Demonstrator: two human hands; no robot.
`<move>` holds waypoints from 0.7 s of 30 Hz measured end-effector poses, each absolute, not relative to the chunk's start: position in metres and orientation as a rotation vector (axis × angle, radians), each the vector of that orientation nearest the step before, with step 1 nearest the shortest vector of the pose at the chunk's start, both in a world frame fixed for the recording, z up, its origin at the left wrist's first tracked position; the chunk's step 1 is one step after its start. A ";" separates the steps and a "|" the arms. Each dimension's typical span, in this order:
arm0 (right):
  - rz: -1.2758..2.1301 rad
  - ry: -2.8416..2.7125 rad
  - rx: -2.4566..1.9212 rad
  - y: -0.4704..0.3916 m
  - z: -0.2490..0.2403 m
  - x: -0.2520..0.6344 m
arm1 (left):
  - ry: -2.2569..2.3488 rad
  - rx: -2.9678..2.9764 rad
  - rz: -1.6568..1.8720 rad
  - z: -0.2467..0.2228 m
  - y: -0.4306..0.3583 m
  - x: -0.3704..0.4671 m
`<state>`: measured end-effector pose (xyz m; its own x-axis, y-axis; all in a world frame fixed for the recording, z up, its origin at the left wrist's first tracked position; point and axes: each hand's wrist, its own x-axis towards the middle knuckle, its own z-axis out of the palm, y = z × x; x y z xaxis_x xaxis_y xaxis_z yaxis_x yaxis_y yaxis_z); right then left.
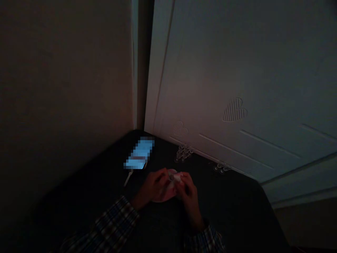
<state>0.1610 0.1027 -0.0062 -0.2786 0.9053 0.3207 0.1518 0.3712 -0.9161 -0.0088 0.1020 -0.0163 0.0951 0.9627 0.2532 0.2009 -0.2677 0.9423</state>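
Observation:
In the dim head view my left hand [152, 185] and my right hand [189, 192] meet over a dark tabletop. Fingers of the right hand are closed on a small white piece of cloth or tissue [178, 176]. My left hand's fingers pinch at a small shiny item [170, 177] beside the white piece; too little light shows its kind. Beneath both hands lies a round pink-and-white plate or mat [168, 196], partly covered by them. Behind the hands sits a cluster of small shiny, ring-like pieces [184, 153]. A second, smaller group [222, 168] lies farther right.
A lit phone [140, 153] with its screen blurred lies to the left, a white cable [128, 178] running from it. A white panel with heart reliefs [235, 110] borders the table [237, 207] at the back; a plain wall [65, 88] stands on the left.

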 end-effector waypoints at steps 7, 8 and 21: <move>1.214 -1.638 -0.887 0.111 -0.007 0.167 | 1.174 1.637 1.216 -0.017 0.103 -0.009; 1.221 -1.641 -0.887 0.111 -0.007 0.167 | 1.184 1.629 1.212 -0.017 0.103 -0.009; 0.980 -1.804 -0.885 0.113 -0.008 0.166 | 1.223 1.611 1.232 -0.019 0.107 -0.010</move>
